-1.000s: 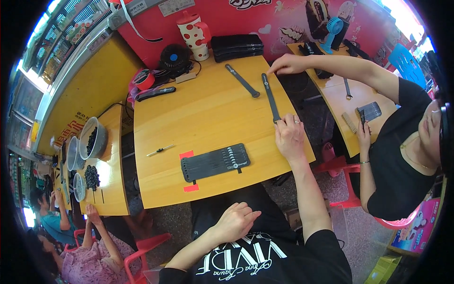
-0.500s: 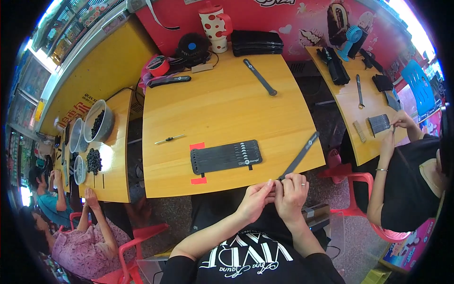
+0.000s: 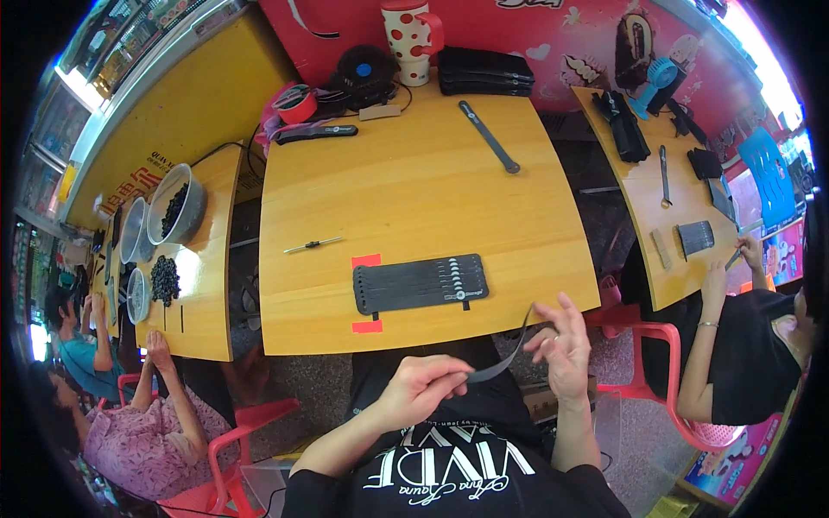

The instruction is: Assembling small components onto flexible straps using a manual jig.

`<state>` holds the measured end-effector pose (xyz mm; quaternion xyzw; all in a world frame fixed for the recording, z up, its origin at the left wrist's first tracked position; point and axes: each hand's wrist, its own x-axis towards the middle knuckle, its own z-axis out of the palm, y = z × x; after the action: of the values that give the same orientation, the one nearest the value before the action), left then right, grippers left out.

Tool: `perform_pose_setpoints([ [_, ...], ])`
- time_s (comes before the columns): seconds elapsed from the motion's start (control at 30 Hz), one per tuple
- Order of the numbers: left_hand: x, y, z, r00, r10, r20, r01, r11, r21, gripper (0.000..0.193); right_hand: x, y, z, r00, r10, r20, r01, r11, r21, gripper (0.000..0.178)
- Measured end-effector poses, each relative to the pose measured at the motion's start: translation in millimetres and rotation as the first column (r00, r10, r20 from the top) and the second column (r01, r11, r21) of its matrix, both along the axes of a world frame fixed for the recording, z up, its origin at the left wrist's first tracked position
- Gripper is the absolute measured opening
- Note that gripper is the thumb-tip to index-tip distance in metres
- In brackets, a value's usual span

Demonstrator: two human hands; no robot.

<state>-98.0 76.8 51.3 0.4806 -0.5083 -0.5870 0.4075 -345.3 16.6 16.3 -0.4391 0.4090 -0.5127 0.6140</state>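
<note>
My left hand (image 3: 425,390) pinches one end of a flexible black strap (image 3: 494,371) in front of my shirt, below the table's near edge. The strap bows to the right and its far end rises to the fingertips of my right hand (image 3: 561,347). That hand has its fingers spread; whether the fingertips touch the strap is hard to see. On the table (image 3: 389,198), a row of overlapping black straps (image 3: 414,285) with pale printed ends lies flat near the front edge. Red tape pieces (image 3: 366,261) mark its left end.
A thin metal rod tool (image 3: 313,245) lies left of centre, and a single black strap (image 3: 489,136) at the back right. Behind stand a spotted tumbler (image 3: 408,43), black pouches (image 3: 485,71) and a fan (image 3: 364,71). Co-workers sit at side tables, left and right.
My hands have moved apart: the left went left and down with the strap end, the right opened its fingers. The strap swung from pointing up right to a slack curve between them.
</note>
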Motion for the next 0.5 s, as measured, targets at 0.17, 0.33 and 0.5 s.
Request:
perform_pose_setpoints([
  [0.17, 44, 11, 20, 0.957, -0.137, 0.256, 0.217, 0.922, -0.320, 0.026, 3, -12, -6, 0.907, 0.417, 0.065, -0.422, 0.895, 0.142, 0.059],
  [0.33, 65, 14, 49, 0.917, -0.163, 0.364, 0.306, 0.873, -0.379, 0.033, 42, -17, 60, 0.641, 0.225, -0.734, -0.665, 0.640, -0.385, 0.031],
  [0.5, 83, 20, 49, 0.935, 0.001, 0.355, 0.142, 0.916, -0.376, 0.031, 22, -19, 40, 0.449, 0.759, -0.472, -0.858, 0.514, 0.011, 0.015],
])
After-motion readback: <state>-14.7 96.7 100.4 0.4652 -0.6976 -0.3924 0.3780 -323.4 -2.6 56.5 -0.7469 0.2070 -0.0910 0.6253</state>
